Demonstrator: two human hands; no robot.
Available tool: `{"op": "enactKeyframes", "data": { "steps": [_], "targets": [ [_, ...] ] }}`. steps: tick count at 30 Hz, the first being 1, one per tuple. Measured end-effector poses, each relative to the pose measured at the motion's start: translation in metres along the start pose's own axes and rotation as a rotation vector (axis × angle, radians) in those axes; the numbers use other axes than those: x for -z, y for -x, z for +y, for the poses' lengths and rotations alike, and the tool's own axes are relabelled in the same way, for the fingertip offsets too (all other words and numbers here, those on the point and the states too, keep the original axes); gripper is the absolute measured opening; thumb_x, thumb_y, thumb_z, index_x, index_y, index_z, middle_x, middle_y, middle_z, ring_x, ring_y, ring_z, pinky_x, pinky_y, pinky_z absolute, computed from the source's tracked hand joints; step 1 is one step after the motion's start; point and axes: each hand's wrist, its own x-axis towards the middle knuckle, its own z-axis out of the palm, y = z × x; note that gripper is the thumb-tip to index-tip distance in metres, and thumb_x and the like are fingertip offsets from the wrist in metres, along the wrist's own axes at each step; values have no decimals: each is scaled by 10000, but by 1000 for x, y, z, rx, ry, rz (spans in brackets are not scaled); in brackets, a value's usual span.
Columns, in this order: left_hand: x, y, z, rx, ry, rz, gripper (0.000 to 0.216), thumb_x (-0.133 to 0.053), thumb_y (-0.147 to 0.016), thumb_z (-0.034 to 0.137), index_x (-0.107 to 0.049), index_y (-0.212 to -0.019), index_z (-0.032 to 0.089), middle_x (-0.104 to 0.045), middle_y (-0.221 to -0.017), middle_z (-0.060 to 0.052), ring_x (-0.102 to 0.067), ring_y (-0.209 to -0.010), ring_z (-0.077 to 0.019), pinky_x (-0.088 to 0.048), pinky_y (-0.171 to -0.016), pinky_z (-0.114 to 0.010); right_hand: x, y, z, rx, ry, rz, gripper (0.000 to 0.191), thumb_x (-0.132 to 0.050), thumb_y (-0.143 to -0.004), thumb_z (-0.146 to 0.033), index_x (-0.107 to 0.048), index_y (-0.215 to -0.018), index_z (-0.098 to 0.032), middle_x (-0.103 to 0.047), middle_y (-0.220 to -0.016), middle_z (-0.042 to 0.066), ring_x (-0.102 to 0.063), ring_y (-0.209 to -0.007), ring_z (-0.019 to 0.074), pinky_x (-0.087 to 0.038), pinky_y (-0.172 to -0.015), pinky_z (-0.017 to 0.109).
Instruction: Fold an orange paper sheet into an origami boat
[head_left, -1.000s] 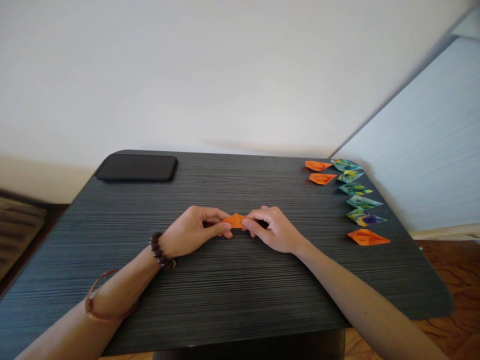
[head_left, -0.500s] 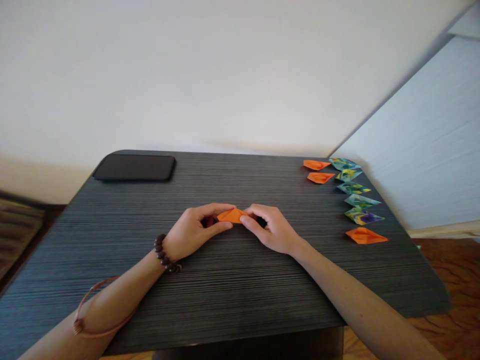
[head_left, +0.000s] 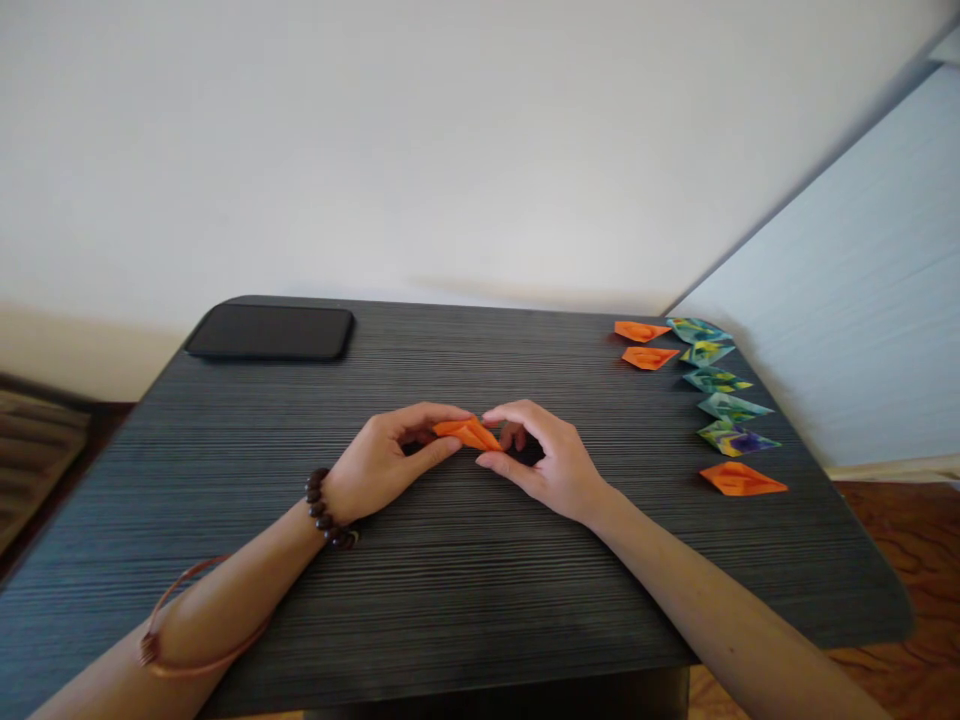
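An orange folded paper boat (head_left: 471,434) is held a little above the middle of the table, tilted down toward its right end. My left hand (head_left: 390,452) pinches its left part between thumb and fingers. Around the boat's right tip, my right hand (head_left: 546,455) has its thumb and index finger apart; the thumb lies close to the tip, and whether it touches I cannot tell. A beaded bracelet (head_left: 319,508) circles my left wrist.
At the right stands a column of several patterned paper boats (head_left: 733,407), with an orange boat (head_left: 742,480) at its near end. Two more orange boats (head_left: 649,358) lie to its left. A black phone (head_left: 271,332) rests at the table's back left, near the wall (head_left: 450,150).
My right thumb and index finger have spread off the boat's right end. The boat has turned, its right tip now lower. My left hand keeps its hold.
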Motion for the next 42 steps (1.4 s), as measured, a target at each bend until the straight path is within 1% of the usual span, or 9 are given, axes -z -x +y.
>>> {"op": "enactKeyframes", "data": {
  "steps": [4, 10, 17, 20, 23, 26, 29, 33, 42],
  "targets": [
    [0, 0, -3, -38, 129, -5, 151, -609, -799, 221, -565, -934, 168, -663, -1054, -50, -627, -968, -175, -481, -906, -348, 0, -1, 0, 70, 6, 48, 136, -547, -849, -186, -563, -983, -203, -615, -912, 31, -578, -758, 110, -483, -696, 247],
    [0, 0, -1, 20, 127, -24, 363, -641, -770, 225, -505, -1103, 179, -670, -1048, -62, -640, -936, -175, -498, -880, -358, 1, -3, 1, 130, 29, 82, 111, -517, -853, -126, -592, -904, -191, -620, -948, 50, -594, -881, 125, -486, -801, 270],
    [-2, -1, 5, 44, 4, 19, 241, -593, -806, 339, -630, -953, 151, -683, -870, -41, -629, -722, -131, -534, -650, -245, -2, 0, 0, -3, -20, 87, 193, -593, -822, -229, -572, -1013, -211, -660, -866, 6, -603, -676, 93, -502, -679, 228],
    [-3, -1, 6, 55, 31, 20, 299, -580, -817, 340, -597, -1051, 155, -684, -801, -28, -622, -683, -122, -531, -642, -241, -2, 0, -1, -46, -83, 74, 204, -586, -826, -244, -569, -1028, -215, -667, -897, 12, -616, -712, 103, -503, -690, 235],
    [-2, 0, 4, 26, 54, 8, 425, -646, -768, 321, -548, -1163, 196, -685, -939, -40, -632, -753, -135, -537, -699, -262, 0, -1, -1, -121, -168, 50, 203, -548, -849, -241, -555, -1049, -206, -664, -885, 17, -622, -710, 108, -505, -701, 249],
    [-2, 1, 2, 26, 41, 21, 398, -678, -736, 322, -599, -1107, 203, -651, -1066, -57, -626, -725, -127, -545, -693, -270, 2, -2, -2, -149, -184, 8, 209, -533, -857, -249, -564, -1056, -193, -671, -902, 29, -631, -751, 118, -499, -716, 252],
    [-2, 0, 5, 66, 18, 61, 363, -676, -734, 338, -629, -1058, 181, -668, -965, -50, -588, -599, -93, -548, -631, -257, 3, -3, -6, -132, -111, -49, 216, -529, -859, -271, -599, -1045, -186, -677, -921, 34, -627, -781, 124, -482, -723, 247],
    [-2, -1, 11, 12, -16, 98, 273, -653, -749, 350, -669, -949, 165, -648, -919, -50, -591, -637, -109, -542, -563, -224, 3, -4, -10, -97, -54, -140, 219, -528, -860, -333, -639, -961, -173, -663, -839, 25, -598, -702, 109, -456, -667, 233],
    [-5, -1, 15, 39, -16, 108, 347, -646, -748, 352, -632, -1029, 150, -646, -879, -57, -608, -675, -133, -555, -582, -244, 1, -5, -12, -89, -18, -156, 215, -514, -865, -335, -640, -919, -169, -638, -752, 12, -548, -621, 92, -424, -619, 212]
  ]
}}
